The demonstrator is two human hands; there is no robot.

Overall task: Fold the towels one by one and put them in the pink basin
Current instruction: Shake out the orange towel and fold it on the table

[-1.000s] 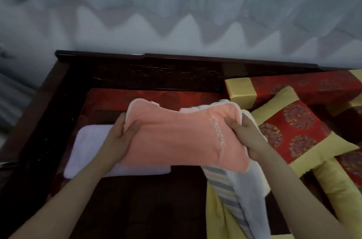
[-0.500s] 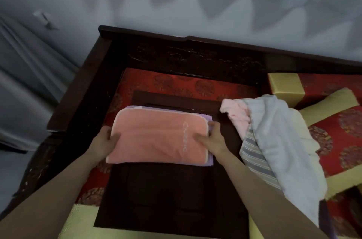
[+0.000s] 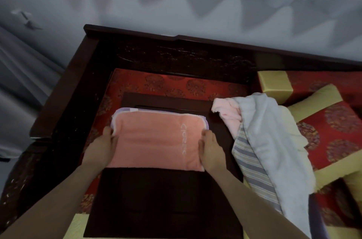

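The folded salmon towel (image 3: 154, 140) lay flat on a lavender towel (image 3: 125, 110), the two stacked on the dark wooden worktop (image 3: 162, 199). The left grip (image 3: 101, 148) sat at the salmon towel's left edge, thumb near the far corner. Its fingers were hidden, so whether it held the cloth could not be determined. The right grip (image 3: 211, 152) rested on the right edge beside the white lettering, fingers fairly straight, clasping nothing. Just right of the stack an unfolded heap draped over the worktop's side: a pink towel (image 3: 227, 113), a pale blue towel (image 3: 270, 140), a striped towel (image 3: 252, 170) and a cream towel (image 3: 290, 127). Red and yellow cushions (image 3: 333, 131) lay beyond the heap.
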